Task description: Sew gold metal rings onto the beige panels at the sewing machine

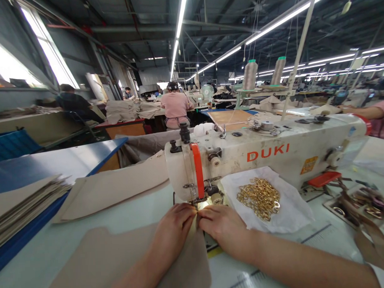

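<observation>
Two bare hands come close together at the needle end of the white sewing machine (268, 154). The left hand (178, 220) and the right hand (221, 225) have their fingers curled in, tips near each other. I cannot tell if they pinch the cloth or just press on it. The big beige cloth (120, 255) lies flat, going from the fingertips back toward the person and out to the left. One side edge runs from the tips nearly straight toward the person. The left hand and arm lie over the cloth, so the left is nearer to most of it; the right hand is by that edge. To the right of the grip, gold metal bits (260, 198) sit in a heap on a white sheet (292, 214). The fingers hide the needle tip and the cloth under it. The cloth's near end is cut off, so its long way is hard to tell.
</observation>
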